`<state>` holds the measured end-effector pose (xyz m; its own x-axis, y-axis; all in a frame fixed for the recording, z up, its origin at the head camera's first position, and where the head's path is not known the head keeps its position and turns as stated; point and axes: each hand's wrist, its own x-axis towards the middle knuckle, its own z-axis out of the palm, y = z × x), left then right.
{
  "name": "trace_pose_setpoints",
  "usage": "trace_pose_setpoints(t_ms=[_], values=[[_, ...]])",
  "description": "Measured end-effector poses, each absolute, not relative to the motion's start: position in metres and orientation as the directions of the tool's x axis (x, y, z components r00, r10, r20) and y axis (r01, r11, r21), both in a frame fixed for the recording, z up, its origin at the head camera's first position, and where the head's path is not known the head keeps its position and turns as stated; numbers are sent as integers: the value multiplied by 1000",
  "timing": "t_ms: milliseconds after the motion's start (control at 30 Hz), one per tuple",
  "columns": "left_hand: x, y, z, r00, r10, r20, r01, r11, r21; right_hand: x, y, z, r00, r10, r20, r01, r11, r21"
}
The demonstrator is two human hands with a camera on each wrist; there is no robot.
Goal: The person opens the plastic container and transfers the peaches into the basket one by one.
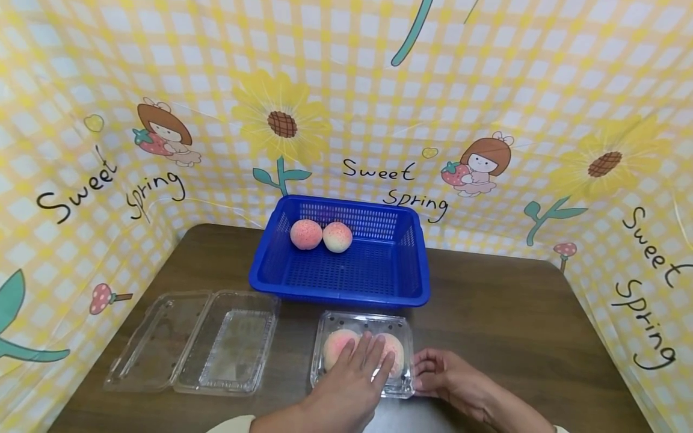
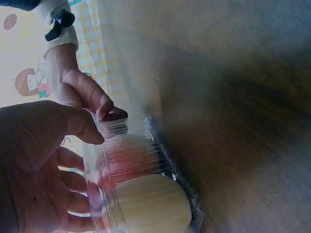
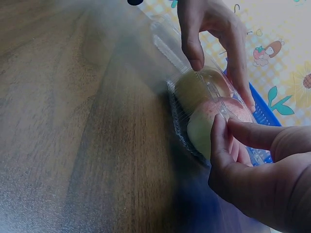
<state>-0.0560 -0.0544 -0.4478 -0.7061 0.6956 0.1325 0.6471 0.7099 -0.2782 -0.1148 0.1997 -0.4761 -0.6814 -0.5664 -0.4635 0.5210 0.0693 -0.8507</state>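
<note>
A closed clear plastic clamshell box with two pink-and-cream peaches inside sits at the front of the brown table. My left hand lies across the lid, fingers straight and spread, pressing on it. In the left wrist view its thumb reaches over the front rim. At the box's right side, my right hand pinches the rim between thumb and bent index finger; the right wrist view shows these fingertips at the edge. Part of the peaches is hidden under the left hand.
Behind the box stands a blue plastic basket holding two peaches. To the left lies a second clear clamshell box, its lid folded back flat on the table. A checked, printed cloth surrounds the table's back and sides.
</note>
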Motion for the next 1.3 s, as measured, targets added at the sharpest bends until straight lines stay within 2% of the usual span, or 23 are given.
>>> trace_pose_setpoints(t_ms=[400, 600, 833, 1033, 1300], values=[[-59, -52, -449, -687, 708, 164, 647, 699, -305, -116, 202, -477, -682, -593, -429, 504, 44, -863], [-61, -50, -451, -626, 749, 219, 644, 654, -396, -117, 202, -477, -686, -581, -438, 516, 36, -856], [-62, -48, -455, -588, 768, 255, 614, 628, -478, -116, 203, -478, -687, -574, -446, 529, 26, -848], [-62, -43, -467, -519, 774, 361, 542, 625, -562, -115, 201, -479, -673, -579, -460, 561, 5, -828], [-63, -42, -468, -504, 787, 356, 527, 607, -594, -112, 200, -481, -679, -572, -460, 565, -7, -825]])
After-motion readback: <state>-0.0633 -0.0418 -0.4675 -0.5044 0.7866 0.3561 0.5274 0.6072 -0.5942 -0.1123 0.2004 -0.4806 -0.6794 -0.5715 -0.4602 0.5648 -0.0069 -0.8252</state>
